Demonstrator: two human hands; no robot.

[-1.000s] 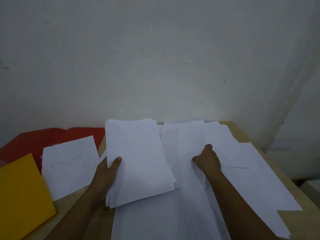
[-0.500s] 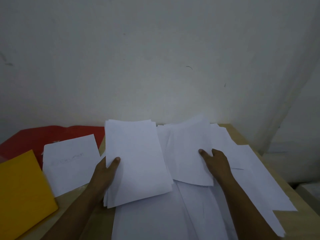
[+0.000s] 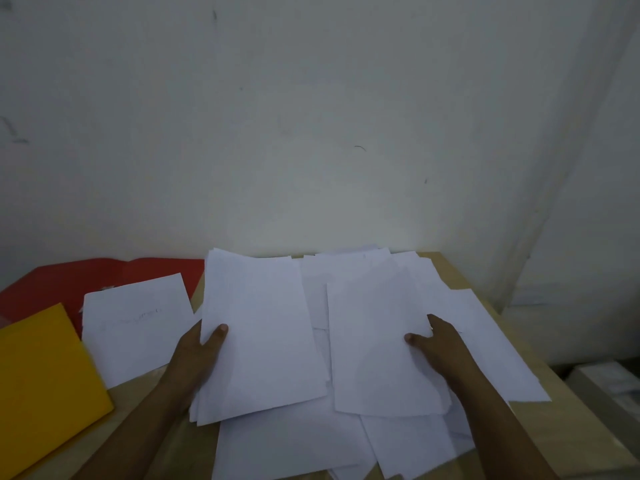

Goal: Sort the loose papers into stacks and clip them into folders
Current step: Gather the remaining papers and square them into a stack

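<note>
Under the left hand (image 3: 199, 355) there's a stack of white sheets (image 3: 263, 334), pinched along its left edge: the thumb lies flat on top of the top sheet and the other fingers are tucked underneath, so you can't really see them. That stack sits tilted a bit, with its far corners pointing at the wall (image 3: 311, 116). Over on the other side, the right hand (image 3: 440, 344) grips a single sheet (image 3: 374, 344) by its right edge, thumb pressed on the top face and pointing left, fingers curled behind the paper. That sheet sits right beside the left stack, their inner edges almost touching. Below both hands and spreading out past the right wrist is the messy pile of loose papers (image 3: 485, 341), fanned out over the wooden table (image 3: 561, 420). Left of the left thumb lies a separate sheet with faint writing (image 3: 135, 323), resting partly on a red folder (image 3: 114, 275). Further left of that, nearer the table's front edge, sits a yellow folder (image 3: 45, 386), well apart from either hand.
</note>
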